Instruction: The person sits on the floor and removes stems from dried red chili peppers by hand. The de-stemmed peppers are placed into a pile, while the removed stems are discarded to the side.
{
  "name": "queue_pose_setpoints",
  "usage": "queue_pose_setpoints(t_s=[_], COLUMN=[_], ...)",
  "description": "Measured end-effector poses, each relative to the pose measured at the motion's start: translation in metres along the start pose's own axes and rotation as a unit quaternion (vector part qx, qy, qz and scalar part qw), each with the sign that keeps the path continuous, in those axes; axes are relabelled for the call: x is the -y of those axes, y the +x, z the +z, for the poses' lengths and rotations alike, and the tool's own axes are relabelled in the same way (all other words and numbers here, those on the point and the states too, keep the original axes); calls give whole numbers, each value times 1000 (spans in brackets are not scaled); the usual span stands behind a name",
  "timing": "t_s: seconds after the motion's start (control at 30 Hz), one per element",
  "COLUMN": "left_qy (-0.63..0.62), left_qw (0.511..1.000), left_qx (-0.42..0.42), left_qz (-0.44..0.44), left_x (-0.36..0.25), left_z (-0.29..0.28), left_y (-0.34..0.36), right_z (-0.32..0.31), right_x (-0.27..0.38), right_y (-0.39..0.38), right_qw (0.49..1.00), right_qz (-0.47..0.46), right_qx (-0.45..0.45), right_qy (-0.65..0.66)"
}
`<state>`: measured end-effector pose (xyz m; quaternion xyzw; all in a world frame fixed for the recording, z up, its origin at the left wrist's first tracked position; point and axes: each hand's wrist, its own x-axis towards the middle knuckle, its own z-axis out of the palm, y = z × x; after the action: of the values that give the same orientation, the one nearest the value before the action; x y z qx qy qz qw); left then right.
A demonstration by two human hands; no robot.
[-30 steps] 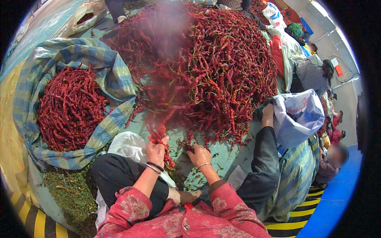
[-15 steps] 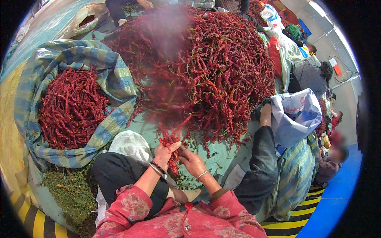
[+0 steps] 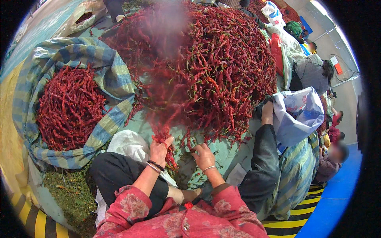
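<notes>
My left hand (image 3: 159, 153) is closed round a bunch of dried-looking red chili peppers (image 3: 170, 158), whose ends stick out above and below the fist. To its right, apart from it, my right hand (image 3: 204, 157) has bent fingers drawn together at the near edge of the large chili pile (image 3: 234, 75). What lies between those fingertips, if anything, is too small to make out. The heap of red chilies with green stems rises just beyond both hands. A blurred patch hides part of its middle.
At the left stands a blue-and-cream checked woven sack (image 3: 115, 131) of red chilies. Stems and leaf scraps (image 3: 67, 190) lie below it. A white bag (image 3: 297, 119) stands beyond my right knee, over a striped sack (image 3: 295, 178). Other people sit along the right and far side.
My hands have parted: the right has moved right and toward the pile, while the left shifts slightly left and away from me, still holding the chilies.
</notes>
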<state>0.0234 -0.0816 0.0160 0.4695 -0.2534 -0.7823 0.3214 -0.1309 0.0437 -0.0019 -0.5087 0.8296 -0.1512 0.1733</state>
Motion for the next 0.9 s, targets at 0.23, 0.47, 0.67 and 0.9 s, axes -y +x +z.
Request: queue_pose_setpoints(t_s=[0.23, 0.47, 0.67, 0.9], left_qy=[65, 29, -41, -46], left_qw=[987, 996, 997, 997], left_qx=[140, 65, -11, 32], left_qz=[32, 62, 67, 50], left_x=[9, -2, -4, 2], left_z=[3, 12, 5, -3], left_y=[-8, -12, -2, 5], right_z=[-38, -19, -21, 0], right_x=[46, 38, 16, 16], right_y=[1, -1, 41, 67], right_qw=[962, 977, 992, 979], right_qz=[8, -4, -22, -109], right_qx=[67, 118, 20, 4], right_qy=[264, 176, 119, -173])
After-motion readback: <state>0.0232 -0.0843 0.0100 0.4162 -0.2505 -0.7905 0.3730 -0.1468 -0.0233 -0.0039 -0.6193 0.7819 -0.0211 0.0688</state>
